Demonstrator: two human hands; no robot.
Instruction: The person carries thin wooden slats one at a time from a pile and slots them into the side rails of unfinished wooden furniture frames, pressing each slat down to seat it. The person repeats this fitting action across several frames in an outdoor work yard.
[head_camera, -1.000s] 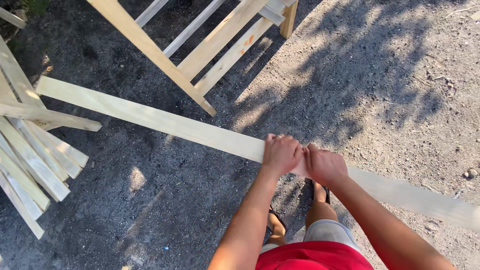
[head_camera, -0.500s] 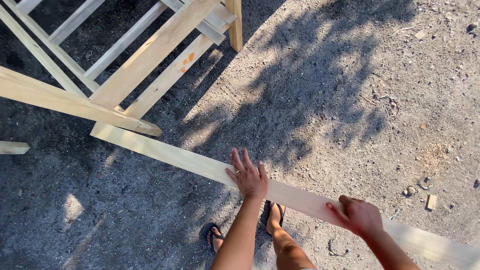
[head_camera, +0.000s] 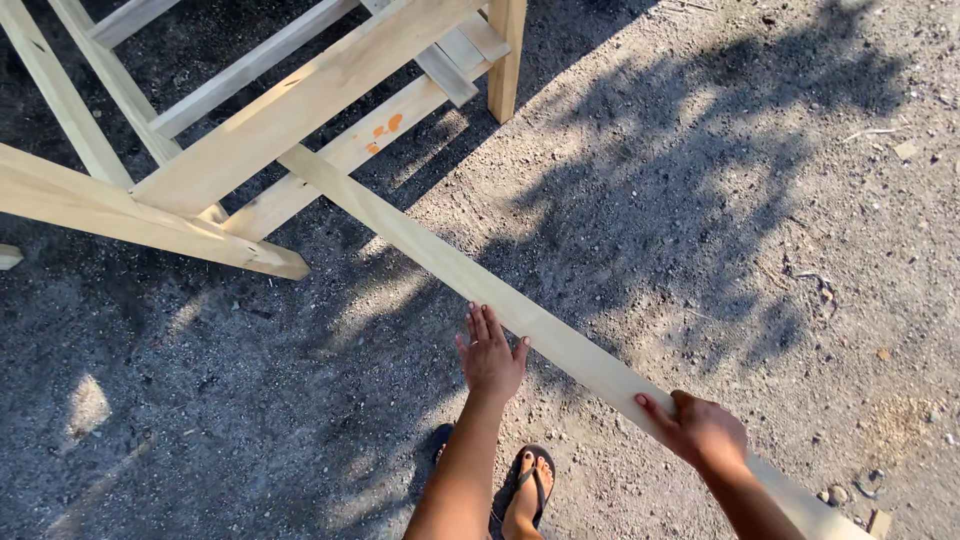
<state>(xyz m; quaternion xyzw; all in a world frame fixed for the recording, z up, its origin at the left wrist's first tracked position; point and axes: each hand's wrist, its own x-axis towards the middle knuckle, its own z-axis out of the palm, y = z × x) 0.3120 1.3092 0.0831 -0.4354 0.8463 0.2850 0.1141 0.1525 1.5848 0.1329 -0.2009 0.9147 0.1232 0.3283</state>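
A pale timber frame (head_camera: 250, 170) stands on coarse grey gravel (head_camera: 750, 200). A long, flat, smooth plank (head_camera: 450, 265) slants from it; the left hand (head_camera: 490, 355) rests flat and open against its edge, the right hand (head_camera: 700, 430) clenched around it.

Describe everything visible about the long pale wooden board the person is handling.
The long pale wooden board is a flat, narrow plank of light, unpainted wood. It runs diagonally from the wooden frame at upper left, where its far end meets the frame's rails, to the lower right edge of the view, above the gravel ground. The left hand lies open against its near edge; the right hand grips it.
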